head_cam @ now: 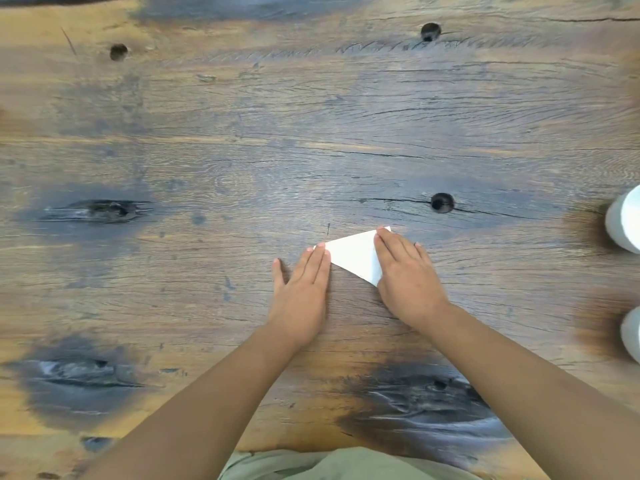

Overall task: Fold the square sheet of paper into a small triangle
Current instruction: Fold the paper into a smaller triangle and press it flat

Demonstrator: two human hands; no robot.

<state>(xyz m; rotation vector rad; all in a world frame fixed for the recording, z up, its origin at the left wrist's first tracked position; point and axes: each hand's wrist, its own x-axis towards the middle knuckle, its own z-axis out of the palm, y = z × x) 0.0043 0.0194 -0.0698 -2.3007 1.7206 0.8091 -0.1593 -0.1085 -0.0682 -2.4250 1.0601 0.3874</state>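
Observation:
A white sheet of paper [353, 255], folded into a triangle, lies flat on the wooden table [311, 133] a little right of centre. My left hand [303, 292] lies flat with straight fingers, its fingertips pressing the triangle's left corner. My right hand [405, 275] also lies flat, palm down, covering the triangle's right edge and lower corner. Part of the paper is hidden under my right hand.
Two white cylindrical objects stand at the right edge, one [625, 223] higher and one [632, 334] lower, both cut off by the frame. The table has dark knots and small holes [442, 202]. My lap in green cloth [346, 465] shows at the bottom edge.

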